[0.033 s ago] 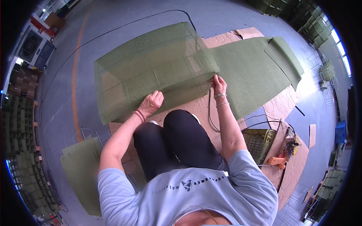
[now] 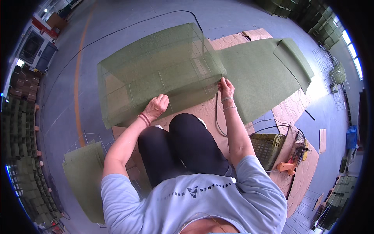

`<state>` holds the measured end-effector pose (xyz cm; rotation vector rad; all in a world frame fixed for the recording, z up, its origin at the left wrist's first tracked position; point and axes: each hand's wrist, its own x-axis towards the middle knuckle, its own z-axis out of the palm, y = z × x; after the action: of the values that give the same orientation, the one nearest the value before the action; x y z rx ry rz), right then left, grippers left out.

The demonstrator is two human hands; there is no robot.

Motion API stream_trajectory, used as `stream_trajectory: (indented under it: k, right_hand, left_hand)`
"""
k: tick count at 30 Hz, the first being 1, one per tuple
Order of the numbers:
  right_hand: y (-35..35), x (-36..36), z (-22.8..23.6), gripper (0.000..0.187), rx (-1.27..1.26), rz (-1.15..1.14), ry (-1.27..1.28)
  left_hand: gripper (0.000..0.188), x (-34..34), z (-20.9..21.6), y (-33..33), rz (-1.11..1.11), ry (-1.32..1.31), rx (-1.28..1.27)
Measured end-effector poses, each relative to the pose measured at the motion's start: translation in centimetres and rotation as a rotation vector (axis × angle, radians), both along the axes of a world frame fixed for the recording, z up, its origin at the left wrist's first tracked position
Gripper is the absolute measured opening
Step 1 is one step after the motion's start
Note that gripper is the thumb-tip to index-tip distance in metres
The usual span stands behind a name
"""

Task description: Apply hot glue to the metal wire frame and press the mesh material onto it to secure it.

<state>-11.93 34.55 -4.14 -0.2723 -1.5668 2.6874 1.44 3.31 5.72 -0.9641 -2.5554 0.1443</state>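
Note:
A wire-frame box wrapped in sheer green fabric (image 2: 152, 72) lies before my knees, its thin wires showing through. My left hand (image 2: 157, 105) is closed in a pinch on the fabric along the near edge, left of the middle. At the near right corner, my right hand (image 2: 226, 86) pinches the fabric between thumb and fingertips. A larger flat green fabric sheet (image 2: 261, 66) spreads out to the right of the box, its far right end folded over. What lies between the fingers of each hand is mostly hidden.
Cardboard (image 2: 294, 105) lies under the work. At right are a yellowish plastic basket (image 2: 267, 148) and an orange pistol-shaped tool (image 2: 287, 167). A black cable (image 2: 136, 23) crosses the floor. Another green-covered frame (image 2: 83, 177) stands at left; stacked green boxes (image 2: 21, 140) line the left side.

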Motion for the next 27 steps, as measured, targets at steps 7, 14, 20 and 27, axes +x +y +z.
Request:
stream_trajectory:
  k: [7,14,20,27]
  right_hand:
    - [-1.3,1.9,0.6,0.015,-0.125,0.086,-0.01]
    - [-11.2,8.2,2.4,0.042,0.217,0.793,0.046]
    - [-15.8,8.9,4.3,0.036,0.211,0.743,-0.1]
    - [-17.3,9.2,4.4,0.034,0.2,0.614,0.085]
  left_hand:
    - [0.006,-0.1,-0.4,0.0,-0.003,0.035,0.015]
    - [0.004,0.3,-0.4,-0.4,-0.032,0.047,0.05]
    - [0.005,0.3,-0.7,-0.9,-0.089,0.048,0.129]
    - [0.013,0.6,-0.9,-1.9,-0.104,-0.039,0.219]
